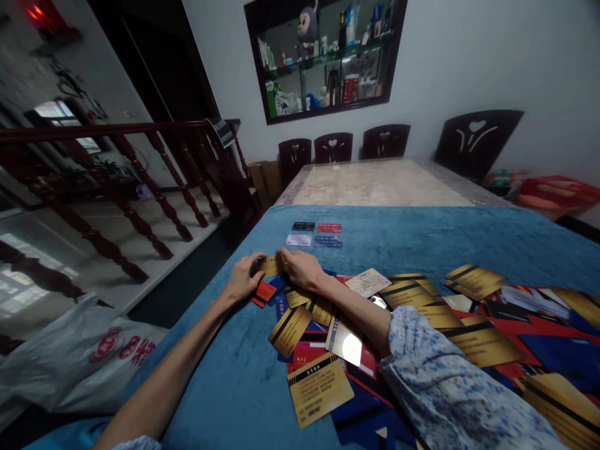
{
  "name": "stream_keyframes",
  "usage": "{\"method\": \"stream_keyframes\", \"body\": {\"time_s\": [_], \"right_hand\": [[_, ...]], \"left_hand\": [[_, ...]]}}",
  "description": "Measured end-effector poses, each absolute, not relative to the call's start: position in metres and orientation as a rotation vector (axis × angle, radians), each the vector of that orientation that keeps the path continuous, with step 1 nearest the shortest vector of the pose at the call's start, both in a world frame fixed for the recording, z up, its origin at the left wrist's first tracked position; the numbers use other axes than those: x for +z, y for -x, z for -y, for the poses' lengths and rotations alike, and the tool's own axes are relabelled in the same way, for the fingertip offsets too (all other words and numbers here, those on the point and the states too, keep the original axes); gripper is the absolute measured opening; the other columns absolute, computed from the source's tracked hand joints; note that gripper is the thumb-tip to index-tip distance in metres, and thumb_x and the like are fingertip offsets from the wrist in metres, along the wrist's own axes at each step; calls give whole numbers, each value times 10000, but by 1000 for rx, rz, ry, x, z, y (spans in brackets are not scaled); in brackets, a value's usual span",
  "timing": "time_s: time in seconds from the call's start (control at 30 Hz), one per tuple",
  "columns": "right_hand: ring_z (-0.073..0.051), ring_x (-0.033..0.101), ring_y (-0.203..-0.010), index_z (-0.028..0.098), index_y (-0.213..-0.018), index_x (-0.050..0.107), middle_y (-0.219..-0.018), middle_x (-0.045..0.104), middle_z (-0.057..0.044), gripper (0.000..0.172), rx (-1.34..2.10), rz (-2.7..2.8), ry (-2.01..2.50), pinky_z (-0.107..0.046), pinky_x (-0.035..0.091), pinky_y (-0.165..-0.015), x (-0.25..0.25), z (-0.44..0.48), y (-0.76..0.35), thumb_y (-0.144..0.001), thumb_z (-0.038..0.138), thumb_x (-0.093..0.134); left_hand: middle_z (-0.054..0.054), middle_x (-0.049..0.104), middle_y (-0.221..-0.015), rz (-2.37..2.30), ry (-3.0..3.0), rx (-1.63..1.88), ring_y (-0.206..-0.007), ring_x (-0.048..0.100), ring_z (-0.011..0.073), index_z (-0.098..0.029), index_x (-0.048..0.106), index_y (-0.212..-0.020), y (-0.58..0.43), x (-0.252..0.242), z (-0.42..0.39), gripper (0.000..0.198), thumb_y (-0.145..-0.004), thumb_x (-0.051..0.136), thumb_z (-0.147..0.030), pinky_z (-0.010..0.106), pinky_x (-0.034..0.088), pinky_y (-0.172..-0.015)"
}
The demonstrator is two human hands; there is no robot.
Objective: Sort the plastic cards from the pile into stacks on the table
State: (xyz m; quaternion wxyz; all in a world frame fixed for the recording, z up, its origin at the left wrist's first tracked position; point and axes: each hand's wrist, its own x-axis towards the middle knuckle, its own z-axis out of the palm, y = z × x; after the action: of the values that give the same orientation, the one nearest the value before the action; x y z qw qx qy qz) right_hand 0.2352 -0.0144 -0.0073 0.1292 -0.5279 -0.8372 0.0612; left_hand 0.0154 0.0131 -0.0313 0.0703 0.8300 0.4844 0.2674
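White-and-blue floral fabric sleeve (450, 381) lay lower right; mid-frame, left hand (242, 276) and right hand (302, 270) pinched a rectangular gold plastic card (271, 266), apparently aligning it, even release seemingly required next.

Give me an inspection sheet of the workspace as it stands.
Surface: blue cloth over the near part; pale tabletop shows beyond it.
Job's things: black card, red card, whitish card and blue card in two rows; overlapping mixed cards nearer the person.
Clutter: plastic bag left of the table.
Hands: left hand and right hand at opposite ends of a gold card; grip unclear.
Cables: nothing seen on the cloth.
Surroundings: dark chairs, wooden railing, wall shelves.
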Motion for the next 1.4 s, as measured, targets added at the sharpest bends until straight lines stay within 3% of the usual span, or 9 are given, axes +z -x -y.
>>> {"method": "stream_keyframes", "body": {"time_s": [0.5, 0.93, 1.13, 1.4], "right_hand": [[-253, 640, -1060, 217, -1356, 427, -1226, 659, -112, 554, 236, 2407, 1508, -306, 458, -777, -6, 16, -236, -820, 139, 540], [-267, 645, -1085, 166, -1324, 458, -1255, 654, -168, 475, 149, 2408, 1553, -318, 464, -805, 3, 8, -237, -857, 157, 539], [-259, 642, -1055, 159, -1295, 483, -1233, 649, -154, 441, 142, 2429, 1587, -306, 468, -763, 16, 5, -249, -861, 175, 559], [-296, 475, -1201, 195, -1244, 569, -1317, 513, -145, 430, 19, 2354, 1631, -341, 488, -828, 26, 14, -294, -829, 228, 676]], "left_hand": [[23, 660, -857, -1510, -2519, 764, -831, 606, 208, -211, 613, -1202, -19, -30, -10, 412, -791, 605, -179, 367, 499, -827], [65, 688, -1114, -1540, -2558, 709, -1042, 601, 268, -217, 571, -1302, -26, -22, -15, 547, -760, 643, -198, 449, 434, -961], [76, 686, -1110, -1568, -2598, 643, -1057, 591, 284, -208, 557, -1328, -40, -10, -18, 566, -769, 641, -197, 447, 417, -943], [77, 668, -1145, -1480, -2688, 560, -1110, 528, 296, -237, 558, -1342, -82, 7, -22, 548, -806, 670, -237, 445, 382, -933]]}}
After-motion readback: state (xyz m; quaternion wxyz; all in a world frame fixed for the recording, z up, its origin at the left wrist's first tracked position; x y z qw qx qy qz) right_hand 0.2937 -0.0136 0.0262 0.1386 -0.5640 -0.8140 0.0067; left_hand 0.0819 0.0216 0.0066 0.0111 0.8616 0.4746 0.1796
